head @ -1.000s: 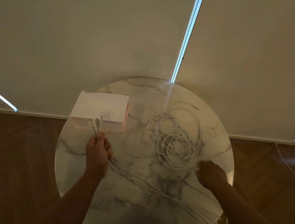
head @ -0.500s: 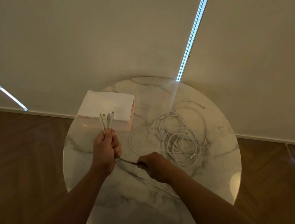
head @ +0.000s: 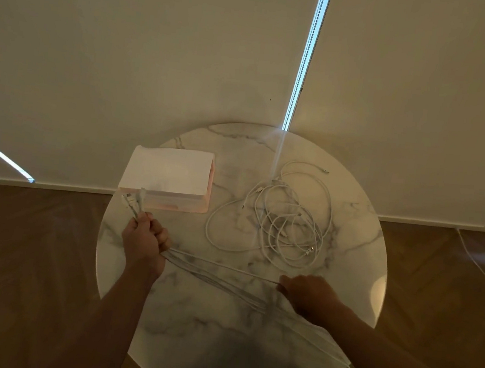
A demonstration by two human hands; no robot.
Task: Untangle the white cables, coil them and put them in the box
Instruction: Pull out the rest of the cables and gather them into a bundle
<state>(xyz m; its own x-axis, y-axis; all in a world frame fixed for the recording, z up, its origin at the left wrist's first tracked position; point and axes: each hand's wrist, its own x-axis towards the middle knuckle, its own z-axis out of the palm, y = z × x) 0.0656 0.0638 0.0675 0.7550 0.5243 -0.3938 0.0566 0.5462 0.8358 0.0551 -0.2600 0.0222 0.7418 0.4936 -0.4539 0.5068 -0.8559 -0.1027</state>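
Observation:
My left hand (head: 144, 240) grips a bundle of white cables just below their plug ends (head: 134, 201), which stick up in front of the box. From that fist the cable strands (head: 224, 278) run rightward across the round marble table (head: 351, 226) and over its near right edge. My right hand (head: 307, 294) pinches one strand, pulled taut between both hands. A loose tangle of white cables (head: 285, 222) lies on the right half of the table. The pink box (head: 184, 204) with a white top sits at the back left.
The table stands against a pale wall with a bright vertical slit (head: 305, 55). Wood floor (head: 14, 263) surrounds it. Another thin cable (head: 479, 265) trails on the floor at the far right.
My right hand slid from beside my left fist out to the right along the strands, stretching one taut. My left hand kept its grip.

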